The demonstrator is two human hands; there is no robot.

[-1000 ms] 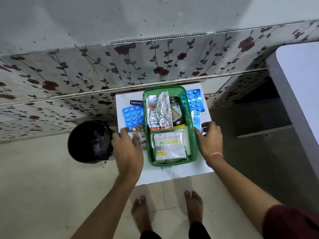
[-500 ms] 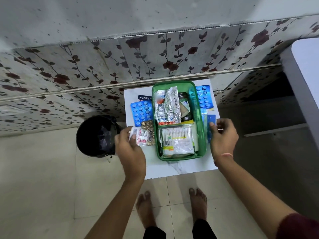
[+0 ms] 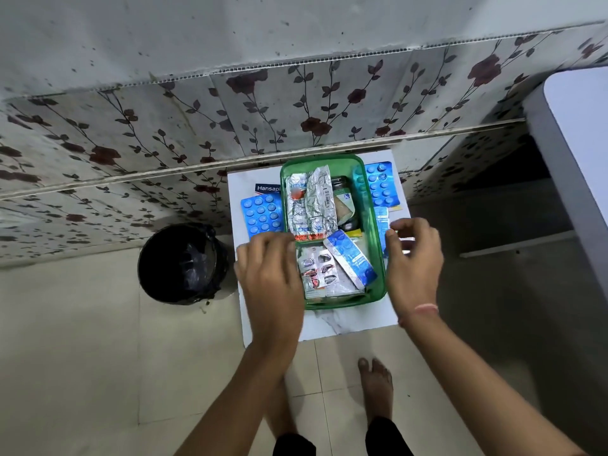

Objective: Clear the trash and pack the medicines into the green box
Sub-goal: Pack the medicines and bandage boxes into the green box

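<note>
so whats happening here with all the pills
A person is packing medicines into a green box on a small white table. It already holds foil strips, a dark bottle and a blue pack. Both hands hover by the box, the left hand and the right hand, neither clearly gripping anything. Blue blister sheets lie outside it. A black bin stands on the floor.

Green box (image 3: 378,258) top open; black bin (image 3: 182,263) blocks left.

Both bare forearms reach forward from below, roughly parallel. The left hand (image 3: 269,278) is palm-down, fingers loosely curled and empty. The right hand (image 3: 415,258), a thin pink band at its wrist, has fingers bent, thumb and forefinger nearly pinched.
</note>
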